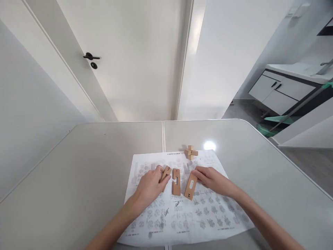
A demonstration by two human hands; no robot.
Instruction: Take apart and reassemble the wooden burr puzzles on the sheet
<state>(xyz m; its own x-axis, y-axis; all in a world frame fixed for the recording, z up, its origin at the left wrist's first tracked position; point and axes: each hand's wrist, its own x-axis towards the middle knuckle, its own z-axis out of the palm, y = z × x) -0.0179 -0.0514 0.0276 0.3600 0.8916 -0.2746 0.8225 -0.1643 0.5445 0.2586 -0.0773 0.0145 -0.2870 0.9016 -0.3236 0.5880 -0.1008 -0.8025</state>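
Note:
My left hand (151, 184) grips a wooden puzzle piece marked 3 (166, 172), its lower part partly hidden by the fingers. In my right hand (212, 178), fingers pinch the upper end of a flat wooden piece marked 2 (190, 185), which has an oval slot. Between the hands lies a wooden piece marked 1 (176, 182), with a notched slot open on its left side. Under all of them a printed instruction sheet (145, 222) covers the table. At its far edge stands an assembled wooden cross-shaped puzzle (190, 152).
The grey folding table (78, 187) has a seam down its middle. Past its far edge are a white door (135, 62) with a black handle (91, 56) and a wall. A sink cabinet (283, 86) stands at the far right, near green objects.

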